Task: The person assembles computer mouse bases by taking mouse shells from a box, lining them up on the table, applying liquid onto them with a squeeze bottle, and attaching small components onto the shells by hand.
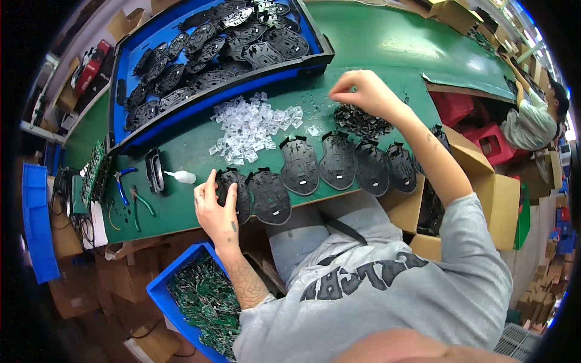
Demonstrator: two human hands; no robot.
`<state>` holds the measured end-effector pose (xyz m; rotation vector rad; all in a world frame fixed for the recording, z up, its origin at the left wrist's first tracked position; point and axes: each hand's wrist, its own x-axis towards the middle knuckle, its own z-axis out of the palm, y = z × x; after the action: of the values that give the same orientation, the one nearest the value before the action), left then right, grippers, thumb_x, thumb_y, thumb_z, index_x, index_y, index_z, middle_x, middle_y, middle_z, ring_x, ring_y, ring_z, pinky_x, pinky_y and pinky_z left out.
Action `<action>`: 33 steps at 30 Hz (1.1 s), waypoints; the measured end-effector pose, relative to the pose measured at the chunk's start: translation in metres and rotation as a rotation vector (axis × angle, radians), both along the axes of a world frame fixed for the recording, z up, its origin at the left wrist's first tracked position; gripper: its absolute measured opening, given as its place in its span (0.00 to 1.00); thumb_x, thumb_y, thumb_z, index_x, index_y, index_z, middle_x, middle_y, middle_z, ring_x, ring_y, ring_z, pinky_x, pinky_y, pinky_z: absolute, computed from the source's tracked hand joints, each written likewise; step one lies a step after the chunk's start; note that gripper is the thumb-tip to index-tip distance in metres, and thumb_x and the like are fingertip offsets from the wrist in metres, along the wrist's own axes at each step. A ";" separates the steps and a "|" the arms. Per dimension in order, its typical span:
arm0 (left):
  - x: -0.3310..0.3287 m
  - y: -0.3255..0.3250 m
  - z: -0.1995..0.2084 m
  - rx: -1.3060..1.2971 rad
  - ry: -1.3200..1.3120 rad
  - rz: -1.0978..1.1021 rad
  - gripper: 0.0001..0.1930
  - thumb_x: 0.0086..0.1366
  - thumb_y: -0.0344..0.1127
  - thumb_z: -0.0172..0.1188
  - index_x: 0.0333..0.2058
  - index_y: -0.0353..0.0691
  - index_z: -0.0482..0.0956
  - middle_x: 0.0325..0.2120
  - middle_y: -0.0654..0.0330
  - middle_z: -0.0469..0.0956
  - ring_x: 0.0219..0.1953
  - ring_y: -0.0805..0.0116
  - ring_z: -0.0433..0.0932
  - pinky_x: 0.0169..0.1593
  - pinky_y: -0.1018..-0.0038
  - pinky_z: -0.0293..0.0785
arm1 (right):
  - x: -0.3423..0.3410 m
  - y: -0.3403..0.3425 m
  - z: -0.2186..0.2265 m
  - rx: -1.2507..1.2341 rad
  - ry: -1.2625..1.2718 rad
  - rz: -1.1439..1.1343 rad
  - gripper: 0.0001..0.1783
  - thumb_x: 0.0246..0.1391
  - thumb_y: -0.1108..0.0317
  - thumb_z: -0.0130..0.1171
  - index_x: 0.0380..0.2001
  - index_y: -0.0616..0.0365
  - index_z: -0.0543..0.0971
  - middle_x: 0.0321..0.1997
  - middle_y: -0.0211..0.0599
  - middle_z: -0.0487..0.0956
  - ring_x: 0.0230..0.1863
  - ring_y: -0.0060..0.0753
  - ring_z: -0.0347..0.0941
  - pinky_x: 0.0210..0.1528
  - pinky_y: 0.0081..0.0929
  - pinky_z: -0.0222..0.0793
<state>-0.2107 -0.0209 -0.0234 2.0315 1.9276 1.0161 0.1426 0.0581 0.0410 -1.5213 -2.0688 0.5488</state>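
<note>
Along the bench's near edge stands a row of several black plastic mouse base shells (299, 166). My left hand (216, 212) is at the leftmost shell (243, 196), thumb on its face and fingers at its left side, gripping it. My right hand (364, 94) hovers over a pile of small black parts (363, 123), thumb and fingertips pinched together. Whatever sits in that pinch is too small to make out. Left of this pile lies a heap of clear plastic pieces (248, 124).
A blue tray (227, 77) of black shells stands at the back left. Near my left hand lie a white dropper bottle (184, 176), cutters (124, 184) and pliers (144, 206). A blue bin (158, 284) holds green circuit boards. Cardboard boxes (502, 206) stand right; another person (532, 124) works beyond.
</note>
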 end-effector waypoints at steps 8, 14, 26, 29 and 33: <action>0.001 -0.003 0.006 -0.052 -0.148 0.071 0.21 0.46 0.33 0.69 0.41 0.39 0.75 0.34 0.63 0.66 0.30 0.72 0.65 0.37 0.75 0.65 | 0.022 0.004 -0.033 0.093 -0.174 0.172 0.08 0.40 0.66 0.64 0.25 0.57 0.81 0.27 0.39 0.73 0.37 0.41 0.69 0.43 0.34 0.64; -0.018 -0.003 -0.005 0.055 -0.711 0.023 0.21 0.51 0.22 0.65 0.40 0.39 0.63 0.39 0.59 0.70 0.39 0.75 0.71 0.37 0.82 0.69 | 0.031 0.003 -0.021 -0.099 0.311 0.077 0.08 0.45 0.66 0.62 0.26 0.61 0.81 0.26 0.34 0.77 0.29 0.29 0.73 0.32 0.25 0.67; 0.076 -0.018 0.046 -0.071 -1.165 -0.204 0.21 0.59 0.28 0.54 0.52 0.31 0.66 0.36 0.58 0.73 0.35 0.72 0.74 0.41 0.77 0.73 | 0.052 -0.048 0.010 -0.636 1.333 0.051 0.17 0.55 0.66 0.56 0.46 0.65 0.73 0.30 0.26 0.75 0.29 0.10 0.71 0.27 0.05 0.68; 0.109 -0.021 0.051 -0.219 -1.177 -0.285 0.20 0.58 0.27 0.54 0.50 0.31 0.68 0.35 0.58 0.74 0.33 0.72 0.75 0.37 0.78 0.73 | 0.047 -0.058 0.012 -0.727 1.466 0.056 0.17 0.55 0.67 0.55 0.46 0.66 0.72 0.30 0.26 0.76 0.29 0.10 0.71 0.27 0.05 0.69; 0.135 -0.023 0.049 -0.294 -1.251 -0.404 0.18 0.58 0.26 0.54 0.49 0.31 0.68 0.36 0.55 0.74 0.34 0.71 0.76 0.34 0.77 0.75 | 0.045 -0.067 0.005 -0.864 1.629 0.058 0.15 0.52 0.68 0.57 0.42 0.64 0.73 0.33 0.29 0.77 0.32 0.14 0.74 0.28 0.05 0.69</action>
<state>-0.0762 -0.0437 0.0255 1.0323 0.8744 1.2937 0.1872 -0.0093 0.0460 -0.6645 -0.5357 1.9722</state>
